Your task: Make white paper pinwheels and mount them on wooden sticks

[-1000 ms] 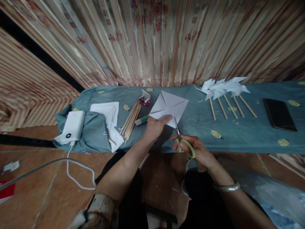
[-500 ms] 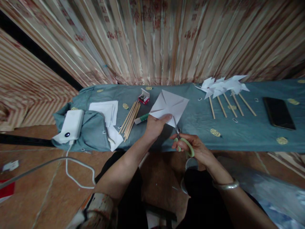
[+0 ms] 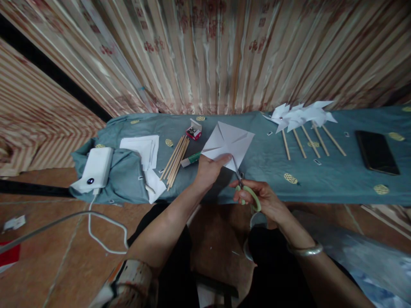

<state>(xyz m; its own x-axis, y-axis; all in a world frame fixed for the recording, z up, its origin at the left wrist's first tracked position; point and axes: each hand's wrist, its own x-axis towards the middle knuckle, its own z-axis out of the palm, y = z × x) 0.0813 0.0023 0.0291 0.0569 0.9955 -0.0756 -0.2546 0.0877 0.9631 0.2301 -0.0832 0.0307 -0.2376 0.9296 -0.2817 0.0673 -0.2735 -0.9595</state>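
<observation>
Paper [image 3: 236, 145], a white square slit in from three corners, is held over the cloth [image 3: 337, 184], ahead and left of the right hand [image 3: 268, 199]; its near left edge is pinched by the left hand [image 3: 207, 171], thumb on top, fingers hidden beneath; the scissors [image 3: 239, 176] are gripped in the right hand's curled fingers, their long axis angled away and slightly left, blades at the near corner just right of the left thumb. Sticks [image 3: 176, 161] and a small box [image 3: 194, 130] are set to its left; pinwheels [image 3: 300, 118] are laid to its right.
</observation>
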